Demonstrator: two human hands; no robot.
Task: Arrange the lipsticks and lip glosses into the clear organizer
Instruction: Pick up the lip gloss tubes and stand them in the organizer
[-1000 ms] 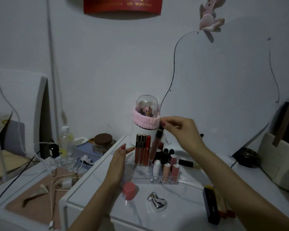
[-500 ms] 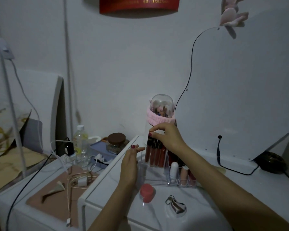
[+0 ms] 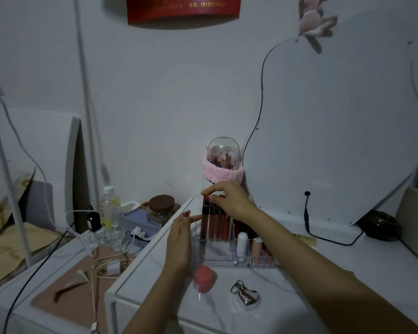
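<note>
White marble-look table [image 3: 299, 297] by grey wall: right hand [image 3: 229, 201] pinches gloss [image 3: 205, 220]; left hand [image 3: 179, 242] straight-fingered.

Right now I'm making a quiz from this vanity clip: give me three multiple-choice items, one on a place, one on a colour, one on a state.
1. Where is the heart-shaped silver keychain?
A. inside the clear organizer
B. on the tabletop in front of the clear organizer
C. on the mirror

2. What colour is the small round cap near the left hand?
A. pink
B. green
C. black

3. What is the right hand doing?
A. lying flat on the table
B. holding the water bottle
C. pinching the top of a lip gloss tube standing in the organizer

Answers: 1 B, it lies nearer the camera than the clear organizer. 2 A, it is pink. 3 C, the right hand grips the lip gloss tube by its cap.
</note>
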